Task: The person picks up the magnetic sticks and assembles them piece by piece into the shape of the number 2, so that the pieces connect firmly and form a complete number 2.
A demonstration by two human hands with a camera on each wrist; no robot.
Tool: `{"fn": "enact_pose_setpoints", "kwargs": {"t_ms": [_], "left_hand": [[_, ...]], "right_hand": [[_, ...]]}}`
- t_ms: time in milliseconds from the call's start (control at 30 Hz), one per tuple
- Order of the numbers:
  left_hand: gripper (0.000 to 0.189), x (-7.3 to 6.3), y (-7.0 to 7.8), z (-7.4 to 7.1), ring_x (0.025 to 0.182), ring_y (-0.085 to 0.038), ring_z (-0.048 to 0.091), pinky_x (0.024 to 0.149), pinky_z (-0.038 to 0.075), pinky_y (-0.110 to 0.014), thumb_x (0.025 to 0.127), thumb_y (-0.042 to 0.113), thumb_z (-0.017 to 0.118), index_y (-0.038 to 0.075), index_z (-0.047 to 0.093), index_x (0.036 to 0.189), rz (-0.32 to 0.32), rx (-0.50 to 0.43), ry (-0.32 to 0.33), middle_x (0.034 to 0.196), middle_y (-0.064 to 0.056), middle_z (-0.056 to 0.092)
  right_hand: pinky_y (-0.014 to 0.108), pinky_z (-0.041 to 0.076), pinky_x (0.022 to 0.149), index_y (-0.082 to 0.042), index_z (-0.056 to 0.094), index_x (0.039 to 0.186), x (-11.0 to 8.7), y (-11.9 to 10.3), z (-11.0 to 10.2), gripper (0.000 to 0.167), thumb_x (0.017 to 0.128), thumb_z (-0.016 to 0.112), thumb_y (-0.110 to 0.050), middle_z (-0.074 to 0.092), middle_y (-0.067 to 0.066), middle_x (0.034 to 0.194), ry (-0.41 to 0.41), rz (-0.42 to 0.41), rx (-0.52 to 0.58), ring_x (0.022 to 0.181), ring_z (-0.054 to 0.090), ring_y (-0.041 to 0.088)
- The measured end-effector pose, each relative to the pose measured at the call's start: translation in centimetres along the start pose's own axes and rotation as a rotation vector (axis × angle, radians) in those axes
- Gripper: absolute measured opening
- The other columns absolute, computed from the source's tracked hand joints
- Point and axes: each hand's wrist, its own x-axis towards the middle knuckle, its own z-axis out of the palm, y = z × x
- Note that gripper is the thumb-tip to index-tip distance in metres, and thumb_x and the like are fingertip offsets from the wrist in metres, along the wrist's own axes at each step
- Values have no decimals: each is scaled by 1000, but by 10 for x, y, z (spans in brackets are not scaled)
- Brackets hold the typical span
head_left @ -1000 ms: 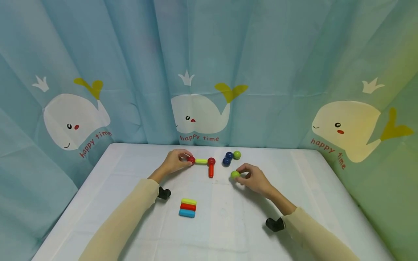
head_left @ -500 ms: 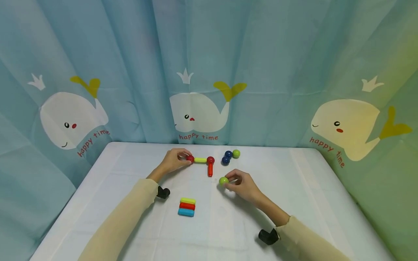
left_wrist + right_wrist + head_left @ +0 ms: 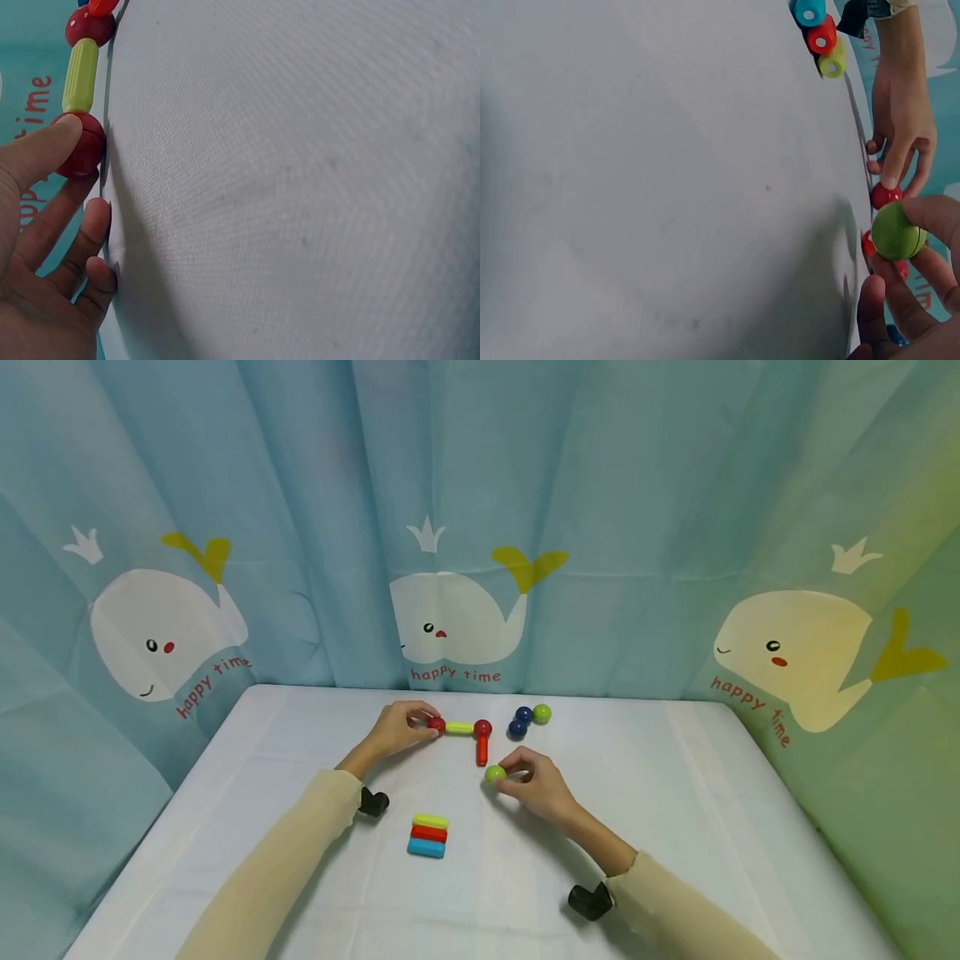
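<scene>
A blue curtain printed with whales hangs behind a white table, where a person in pale sleeves works with both hands toward the surface's far edge. The left hand pinches a red ball between thumb and finger, its other fingers loosely bent; from that ball a yellow rod runs to a second red ball, with a red rod pointing away from the far edge. The right hand grips a green ball by thumb and fingertips just beside that rod's free end; whether they touch cannot be told. Three loose rods lie side by side, left of centre, nearer the left edge than the right. By the far edge rest two blue balls and another green ball. The pieces look light, stiff and sturdy; the smooth balls, likely slippery and apt to roll, suit opposed fingertips, the rods their ribbed middles.
</scene>
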Motion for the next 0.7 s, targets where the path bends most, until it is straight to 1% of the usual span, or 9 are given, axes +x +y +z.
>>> {"fn": "enact_pose_setpoints", "kwargs": {"t_ms": [100,200,333,567,700], "left_hand": [[25,0,-1,0,77,-17,60,71,50,-27,78,19,77,22,70,102,5,-2,4,97,0,71],[25,1,-3,0,79,-16,60,72,50,-27,78,19,77,22,70,102,17,0,2,97,0,71],[25,2,-4,0,79,-16,60,71,50,-27,79,20,77,22,70,102,30,4,4,97,1,71],[25,2,-5,0,79,-14,60,71,50,-27,79,21,76,22,70,103,34,11,5,98,1,71],[25,2,-4,0,80,-15,60,72,50,-27,79,22,76,22,69,103,25,12,0,98,1,71]], "right_hand": [[28,47,78,-18,64,94,1,-3,5,19,79,76,-18,68,-3,98,15,10,-10,94,60,17],[27,47,77,-19,64,94,2,-4,9,19,79,76,-20,68,-4,97,34,31,-28,91,59,16],[27,47,74,-20,65,94,2,-4,13,19,79,76,-21,68,-4,96,55,40,-54,86,57,15],[28,47,67,-22,66,98,1,-4,17,20,80,75,-22,70,2,92,57,0,-83,78,59,16],[29,47,67,-22,67,99,-1,-5,17,20,80,75,-22,70,3,92,60,-9,-86,77,59,16]]}}
